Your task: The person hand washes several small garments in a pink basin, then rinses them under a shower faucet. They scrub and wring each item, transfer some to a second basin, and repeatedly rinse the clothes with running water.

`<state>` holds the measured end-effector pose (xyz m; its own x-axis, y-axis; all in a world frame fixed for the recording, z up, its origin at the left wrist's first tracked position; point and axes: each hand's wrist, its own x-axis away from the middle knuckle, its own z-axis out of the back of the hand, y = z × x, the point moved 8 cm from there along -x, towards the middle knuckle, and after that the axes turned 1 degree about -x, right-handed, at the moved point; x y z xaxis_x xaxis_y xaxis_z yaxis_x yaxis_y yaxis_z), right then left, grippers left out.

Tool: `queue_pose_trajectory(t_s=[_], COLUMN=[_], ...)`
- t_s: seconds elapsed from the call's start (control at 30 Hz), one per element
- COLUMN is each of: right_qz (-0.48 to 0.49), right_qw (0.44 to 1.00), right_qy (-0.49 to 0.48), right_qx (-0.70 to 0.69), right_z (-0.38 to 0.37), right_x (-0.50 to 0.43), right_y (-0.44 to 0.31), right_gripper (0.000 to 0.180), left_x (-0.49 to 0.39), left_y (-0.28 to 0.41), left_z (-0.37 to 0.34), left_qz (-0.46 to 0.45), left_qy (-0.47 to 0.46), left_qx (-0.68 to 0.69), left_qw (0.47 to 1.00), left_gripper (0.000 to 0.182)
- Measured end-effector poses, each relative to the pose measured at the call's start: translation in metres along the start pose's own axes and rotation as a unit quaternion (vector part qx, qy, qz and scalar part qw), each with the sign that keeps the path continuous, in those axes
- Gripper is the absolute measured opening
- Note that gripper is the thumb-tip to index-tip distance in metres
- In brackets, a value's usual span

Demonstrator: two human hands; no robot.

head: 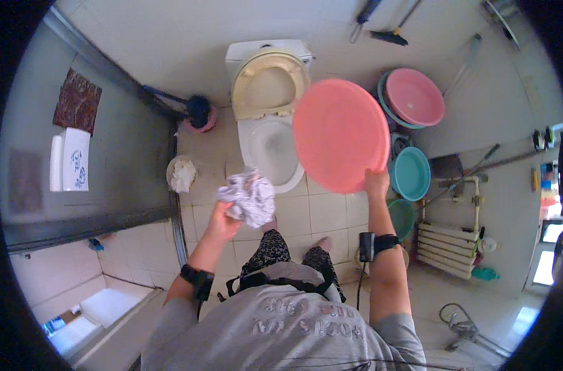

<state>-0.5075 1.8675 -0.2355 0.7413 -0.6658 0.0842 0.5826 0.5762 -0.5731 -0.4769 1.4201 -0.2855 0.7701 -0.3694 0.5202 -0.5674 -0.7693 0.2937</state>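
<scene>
My left hand [223,222] grips a crumpled, pale lilac cloth [251,197] just in front of the toilet bowl. With my right hand [377,183] I hold the near rim of a large pink plastic basin [341,137]. The basin is tilted, and it hides part of the toilet's right side. Between and beyond my hands stands a white toilet [281,178] with its yellowed seat [244,83] raised. Stacked basins, a pink one [416,95] on top, lie to the right of the held basin, with a turquoise basin [412,174] nearer to me.
A small waste bin [172,178] with crumpled paper and a toilet brush [199,111] stand left of the toilet. At the right wall are a green basin [402,218] and a white radiator [446,250]. A dark-framed glass partition [124,185] runs along the left.
</scene>
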Motion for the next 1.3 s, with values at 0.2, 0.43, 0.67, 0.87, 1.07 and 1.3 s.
queue_pose_trajectory(t_s=[0.2,0.43,0.67,0.87,1.07,1.3], right_qz=[-0.391,-0.343,-0.373,-0.408,-0.442,-0.418], right_qw=[0.789,0.719,0.653,0.59,0.537,0.482], right_qy=[-0.047,0.014,0.244,0.366,0.37,0.429], right_qx=[-0.471,-0.605,-0.612,-0.593,-0.616,-0.639], right_z=[0.051,0.15,0.095,0.042,0.011,0.017], right_x=[0.096,0.21,0.303,0.291,0.298,0.272], right_y=[0.2,0.316,0.36,0.336,0.351,0.308], right_gripper=[0.033,0.033,0.028,0.028,0.027,0.033], left_x=[-0.026,0.017,-0.033,-0.071,-0.031,-0.012], left_y=[-0.121,-0.352,-0.402,-0.463,-0.596,-0.674], left_z=[-0.176,-0.307,-0.298,-0.314,-0.32,-0.339], left_qz=[-0.012,-0.154,-0.027,0.152,0.251,0.236], left_qy=[-0.264,-0.536,-0.583,-0.673,-0.652,-0.666], left_qx=[-0.214,-0.688,-0.654,-0.544,-0.554,-0.601], left_qw=[0.94,0.464,0.481,0.479,0.453,0.373], left_gripper=[0.06,0.069,0.045,0.043,0.059,0.071])
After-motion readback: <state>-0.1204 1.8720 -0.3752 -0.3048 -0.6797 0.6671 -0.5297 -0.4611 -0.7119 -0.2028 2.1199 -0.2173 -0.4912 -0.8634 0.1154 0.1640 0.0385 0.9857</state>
